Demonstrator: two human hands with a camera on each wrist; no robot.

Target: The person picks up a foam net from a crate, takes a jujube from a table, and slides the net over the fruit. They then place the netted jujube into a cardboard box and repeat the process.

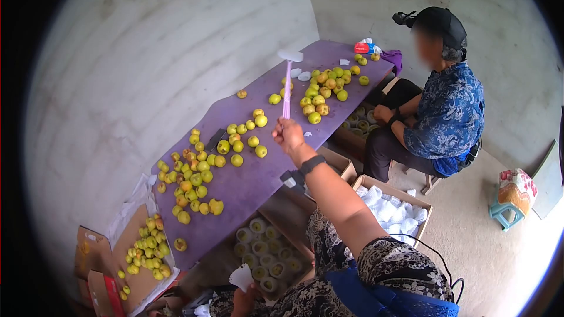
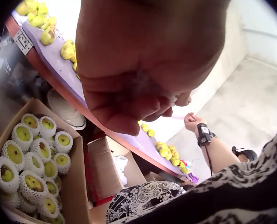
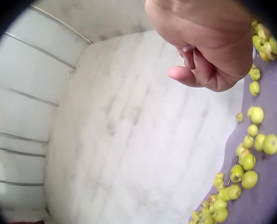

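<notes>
In the head view my right hand (image 1: 289, 135) grips the pink handle of a fly swatter (image 1: 287, 89), its pale head raised over the purple table (image 1: 258, 182). The right wrist view shows the curled fingers of that hand (image 3: 206, 56) round the handle's end. Low in the head view, my left hand (image 1: 245, 300) holds a white foam net (image 1: 241, 277) beside a box of netted fruit (image 1: 267, 252). In the left wrist view the left hand (image 2: 138, 70) has curled fingers, and the net is mostly hidden behind them.
Yellow-green fruit (image 1: 191, 182) lies in groups along the table. A seated person (image 1: 443, 105) in a blue patterned shirt is at the right. A box of white foam nets (image 1: 393, 211) stands by my right side, and a covered stool (image 1: 514, 196) is farther right.
</notes>
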